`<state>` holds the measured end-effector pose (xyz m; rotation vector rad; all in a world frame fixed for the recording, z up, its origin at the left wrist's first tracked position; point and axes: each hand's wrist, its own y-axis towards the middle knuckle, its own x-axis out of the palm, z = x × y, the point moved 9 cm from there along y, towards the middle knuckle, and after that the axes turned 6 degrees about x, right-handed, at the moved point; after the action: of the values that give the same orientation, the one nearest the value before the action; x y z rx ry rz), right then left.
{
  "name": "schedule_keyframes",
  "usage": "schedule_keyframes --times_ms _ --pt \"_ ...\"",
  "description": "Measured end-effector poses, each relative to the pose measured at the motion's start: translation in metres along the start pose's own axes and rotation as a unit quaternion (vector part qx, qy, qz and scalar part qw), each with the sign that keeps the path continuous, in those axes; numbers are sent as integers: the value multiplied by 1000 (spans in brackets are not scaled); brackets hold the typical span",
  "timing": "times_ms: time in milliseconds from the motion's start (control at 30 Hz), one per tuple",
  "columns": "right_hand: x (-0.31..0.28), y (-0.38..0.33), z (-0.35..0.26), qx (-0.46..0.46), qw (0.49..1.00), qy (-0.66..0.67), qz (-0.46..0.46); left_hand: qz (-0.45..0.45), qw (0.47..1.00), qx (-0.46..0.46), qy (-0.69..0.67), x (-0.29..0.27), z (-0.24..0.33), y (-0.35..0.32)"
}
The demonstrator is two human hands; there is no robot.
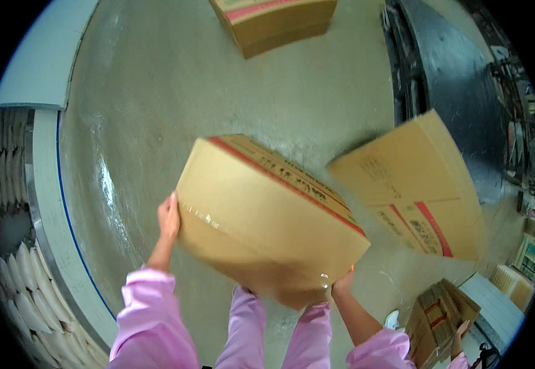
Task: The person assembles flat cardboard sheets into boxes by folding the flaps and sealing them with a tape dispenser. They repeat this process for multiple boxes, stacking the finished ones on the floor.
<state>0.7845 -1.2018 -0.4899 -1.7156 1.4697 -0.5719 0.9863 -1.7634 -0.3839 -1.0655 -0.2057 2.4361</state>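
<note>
Between my two hands is a large brown cardboard box [261, 215], held in front of my legs with one edge higher than the other. Clear tape runs along its near side, and a red band with dark print borders its far side. My left hand [170, 216] grips the box's left edge, fingers partly behind it. Low on the right corner, my right hand [343, 284] is closed on the box, most of its fingers hidden underneath. Just right of this box is a second cardboard box [424, 184] with red stripes; whether it is flattened I cannot tell.
Another cardboard box [286, 27] sits on the grey floor [157, 92] ahead. Black pallets [412, 67] stand at the far right. Beyond an opening on the left, stacked white sacks [31, 289] show. At the lower right, a co-worker's hand [462, 329] touches an open carton [430, 320].
</note>
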Motion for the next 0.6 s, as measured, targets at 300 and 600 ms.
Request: schedule_keyframes --times_ms 300,600 --pt "98 -121 -379 -312 948 -55 -20 246 902 182 -304 -196 151 -58" --pt "209 3 -798 -491 858 49 -145 170 924 262 -219 -91 350 144"
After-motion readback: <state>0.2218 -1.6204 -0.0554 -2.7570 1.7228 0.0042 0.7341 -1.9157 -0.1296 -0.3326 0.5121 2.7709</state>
